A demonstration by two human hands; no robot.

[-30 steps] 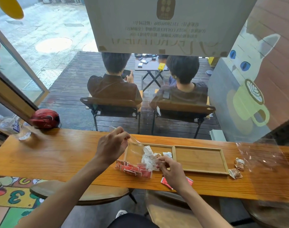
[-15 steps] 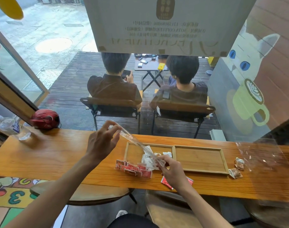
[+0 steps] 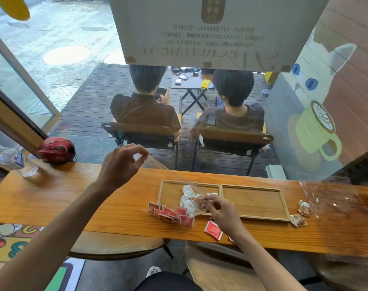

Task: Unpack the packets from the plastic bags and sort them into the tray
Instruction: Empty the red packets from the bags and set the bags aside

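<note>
Left hand (image 3: 121, 164) pinches plastic bag (image 3: 170, 177) corner at 10 o'clock of tray (image 3: 286, 203), right hand (image 3: 219, 208) grips packets (image 3: 187, 195) through film: light, limp, slippery, so hold corners.

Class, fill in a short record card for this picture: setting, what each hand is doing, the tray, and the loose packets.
Setting: wooden counter at a window
Left hand: raised, pinching one end of a clear plastic bag
Right hand: gripping the bag's low end over the tray
Tray: two compartments; right one bare
Red packets: heaped before the tray
Brown packets: right of the tray
</note>
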